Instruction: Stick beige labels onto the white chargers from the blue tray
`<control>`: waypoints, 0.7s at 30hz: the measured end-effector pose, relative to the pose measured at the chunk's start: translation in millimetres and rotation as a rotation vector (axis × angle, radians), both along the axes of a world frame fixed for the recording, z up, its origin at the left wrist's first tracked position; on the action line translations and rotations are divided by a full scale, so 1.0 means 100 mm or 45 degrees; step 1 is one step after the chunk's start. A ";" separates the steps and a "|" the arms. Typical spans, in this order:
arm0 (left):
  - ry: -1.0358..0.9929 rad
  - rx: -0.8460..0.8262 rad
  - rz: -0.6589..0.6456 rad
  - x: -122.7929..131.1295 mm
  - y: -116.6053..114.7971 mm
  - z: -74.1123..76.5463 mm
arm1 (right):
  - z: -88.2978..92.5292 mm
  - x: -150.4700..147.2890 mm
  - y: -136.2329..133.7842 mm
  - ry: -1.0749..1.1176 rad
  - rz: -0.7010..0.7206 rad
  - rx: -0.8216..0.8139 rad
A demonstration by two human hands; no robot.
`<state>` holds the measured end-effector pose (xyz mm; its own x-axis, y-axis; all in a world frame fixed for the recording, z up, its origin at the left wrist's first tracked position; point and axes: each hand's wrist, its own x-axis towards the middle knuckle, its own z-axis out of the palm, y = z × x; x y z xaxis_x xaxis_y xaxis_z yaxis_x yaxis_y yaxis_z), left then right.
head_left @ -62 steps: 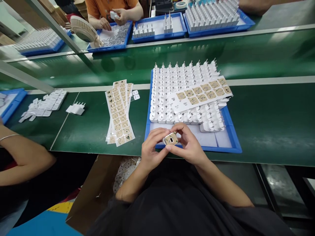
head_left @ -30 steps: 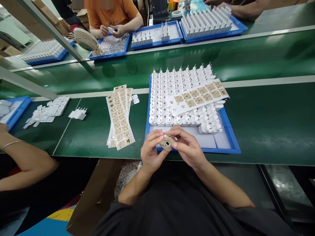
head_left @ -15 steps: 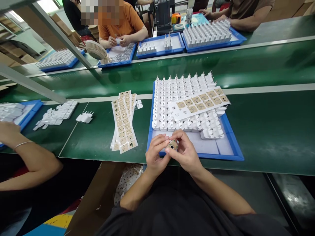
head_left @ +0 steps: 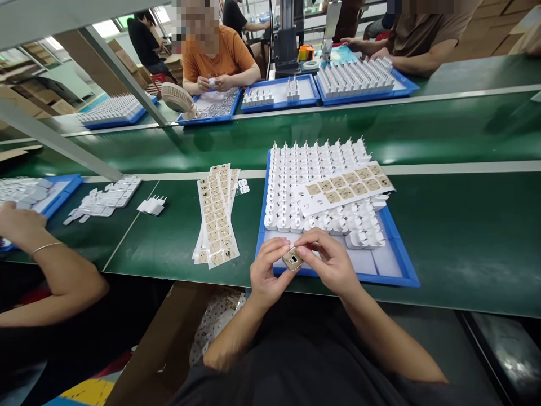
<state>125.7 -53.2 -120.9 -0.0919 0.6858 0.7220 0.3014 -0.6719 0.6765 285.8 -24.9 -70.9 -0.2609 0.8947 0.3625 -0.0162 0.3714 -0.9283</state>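
Note:
A small plug charger (head_left: 292,258) sits between my hands over the tray's near edge, its tan-covered face with dark port openings turned up toward me. My left hand (head_left: 268,270) is closed around its left side, thumb below and fingertips above. With thumb and forefinger, my right hand (head_left: 327,262) pinches at the upper right rim of that face. Behind my hands, rows of white plug chargers (head_left: 291,189) stand pins up in a blue tray (head_left: 397,248). A partly used sheet of tan stickers (head_left: 344,189) lies on top of them.
More sticker sheets (head_left: 217,220) lie left of the tray, beside small white pieces (head_left: 244,186). Farther left are a few chargers (head_left: 152,206) and a pile of white parts (head_left: 105,200). A co-worker's arm (head_left: 63,270) reaches in at left. Across the bench stand other trays (head_left: 281,104).
The charger has turned so its tan face and ports show more plainly. My right hand's fingers have shifted to its upper right edge. The whole view has tilted up slightly.

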 end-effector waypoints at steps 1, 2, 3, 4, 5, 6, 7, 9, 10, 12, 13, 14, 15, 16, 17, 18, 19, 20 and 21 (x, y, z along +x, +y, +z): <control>0.021 0.004 0.013 -0.02 -0.01 0.01 | 0.02 0.00 0.01 -0.064 -0.036 0.096; 0.045 0.005 0.029 -0.03 -0.02 0.02 | 0.04 -0.01 0.01 -0.126 -0.082 0.204; 0.070 0.003 0.046 -0.05 -0.03 0.03 | 0.04 -0.02 0.01 -0.188 -0.135 0.318; 0.095 -0.003 0.063 -0.07 -0.04 0.03 | 0.02 -0.03 0.00 -0.246 -0.190 0.432; 0.122 -0.012 0.080 -0.09 -0.06 0.03 | 0.00 -0.05 -0.01 -0.300 -0.238 0.543; 0.148 -0.021 0.097 -0.11 -0.08 0.03 | -0.03 -0.07 -0.02 -0.344 -0.275 0.642; 0.172 -0.028 0.114 -0.13 -0.09 0.03 | -0.07 -0.08 -0.03 -0.375 -0.299 0.717; 0.219 -0.018 0.148 -0.18 -0.12 0.04 | -0.12 -0.12 -0.04 -0.379 -0.310 0.772; 0.243 0.002 0.160 -0.21 -0.13 0.05 | -0.13 -0.14 -0.04 -0.356 -0.303 0.747; 0.281 0.061 0.171 -0.26 -0.15 0.08 | -0.11 -0.18 -0.05 -0.285 -0.255 0.625; 0.293 0.092 0.177 -0.29 -0.16 0.09 | -0.09 -0.20 -0.05 -0.253 -0.206 0.546; 0.299 0.120 0.186 -0.31 -0.16 0.11 | -0.07 -0.21 -0.04 -0.224 -0.139 0.459; 0.305 0.142 0.197 -0.33 -0.17 0.12 | -0.04 -0.22 -0.05 -0.197 -0.067 0.361; 0.313 0.165 0.207 -0.35 -0.17 0.12 | -0.02 -0.23 -0.05 -0.166 0.005 0.254; 0.325 0.194 0.218 -0.36 -0.17 0.12 | 0.00 -0.25 -0.06 -0.130 0.075 0.142; 0.339 0.228 0.229 -0.37 -0.18 0.12 | 0.01 -0.26 -0.07 -0.087 0.138 0.036; 0.353 0.267 0.244 -0.37 -0.18 0.11 | 0.01 -0.27 -0.08 -0.032 0.192 -0.054; 0.365 0.308 0.263 -0.37 -0.18 0.10 | 0.00 -0.29 -0.10 0.033 0.238 -0.126; 0.371 0.344 0.287 -0.37 -0.19 0.09 | -0.01 -0.31 -0.12 0.106 0.278 -0.185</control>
<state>89.1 -71.7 -111.7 0.0159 0.4552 0.8902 0.6122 -0.7084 0.3513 254.9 -36.4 -71.7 -0.4282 0.8647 0.2626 -0.1601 0.2134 -0.9638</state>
